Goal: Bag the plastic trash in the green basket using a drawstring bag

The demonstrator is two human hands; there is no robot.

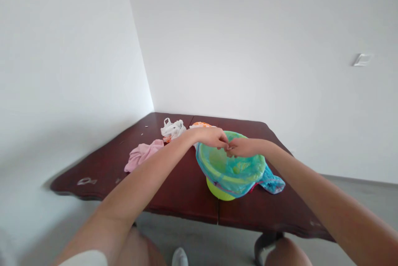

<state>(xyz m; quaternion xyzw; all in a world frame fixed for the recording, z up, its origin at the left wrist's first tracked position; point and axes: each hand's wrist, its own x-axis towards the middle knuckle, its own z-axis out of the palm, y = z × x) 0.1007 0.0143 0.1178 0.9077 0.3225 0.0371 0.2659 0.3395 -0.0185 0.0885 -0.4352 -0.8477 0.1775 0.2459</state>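
A yellow-green basin (220, 191) stands near the front of the dark red table, with a blue-green plastic bag (236, 185) spread inside it and folded over its rim. One gathered end of the bag lies on the table to the right. Above the basin's opening, my left hand (214, 137) and my right hand (242, 148) meet at the fingertips. Both are closed in a pinch. Whatever is between the fingers is too small to make out.
A pink cloth (143, 154) lies crumpled on the left of the table (183, 187). Behind it are a white plastic bag (174, 129) and an orange-and-white bag (200, 125), partly hidden by my left arm. White walls stand behind and left of the table.
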